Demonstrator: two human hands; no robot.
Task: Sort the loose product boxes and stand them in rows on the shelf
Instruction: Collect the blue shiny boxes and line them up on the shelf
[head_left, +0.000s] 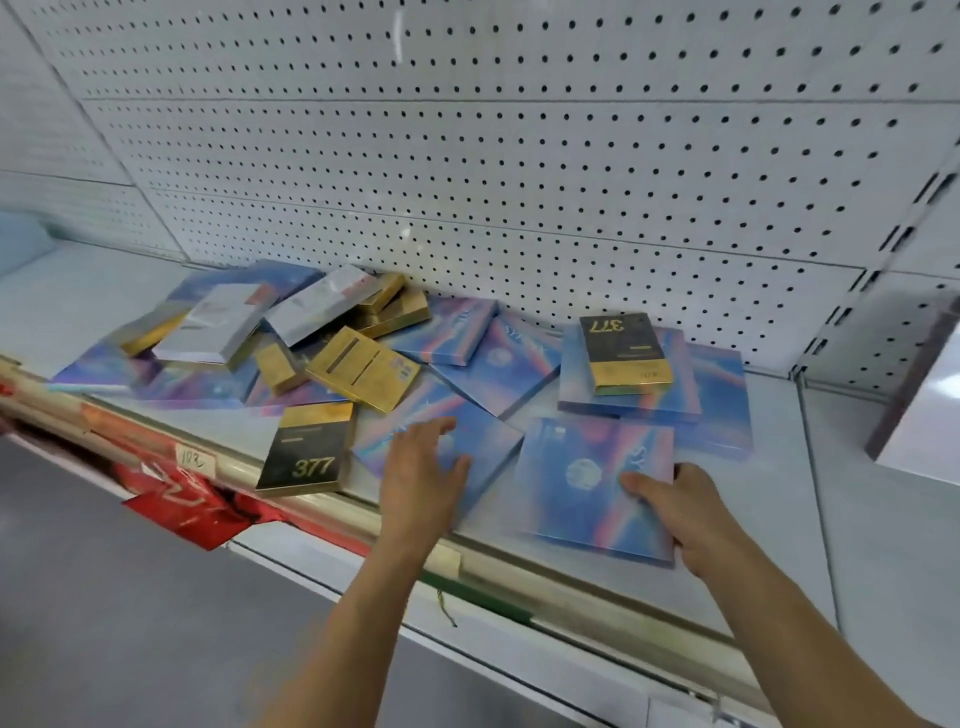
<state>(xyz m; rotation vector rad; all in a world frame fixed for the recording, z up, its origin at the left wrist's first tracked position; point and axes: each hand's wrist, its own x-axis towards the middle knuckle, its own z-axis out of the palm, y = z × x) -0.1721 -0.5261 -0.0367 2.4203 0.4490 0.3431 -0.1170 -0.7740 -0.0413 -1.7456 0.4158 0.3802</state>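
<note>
— Two bare hands at the front edge; right hand (675, 512) gripping the near right corner of a flat square blue-and-pink cardboard box (592, 486), thumb on top, fingers curled under its edge; left hand (423, 467) spread flat, fingers straight, pressing on a second flat blue-and-pink box (483, 441) just beside the first.

— Any rows standing yet?

— None visible; every box lying flat or tilted on the pale grey metal shelf (769, 488); sorting barely begun, by the look of it.

— Further back?

— Just left of the hands, a black-and-gold upright-format carton marked 377 (306, 452), flat at the shelf lip; behind the hands, a small stack of blue boxes (675, 384) with another black-and-gold 377 carton (623, 351) on top, perhaps a first gathering by kind; hard to say.

— And the left side?

— Mostly a jumbled heap (270, 338): gold cartons, silver-grey boxes, more blue ones, overlapping at all angles; all still to be separated and stood up.

— Behind that?

— White perforated pegboard back wall (519, 156); room along it for rows; at far right, a dark-edged white box (924, 415), blurred.
</note>
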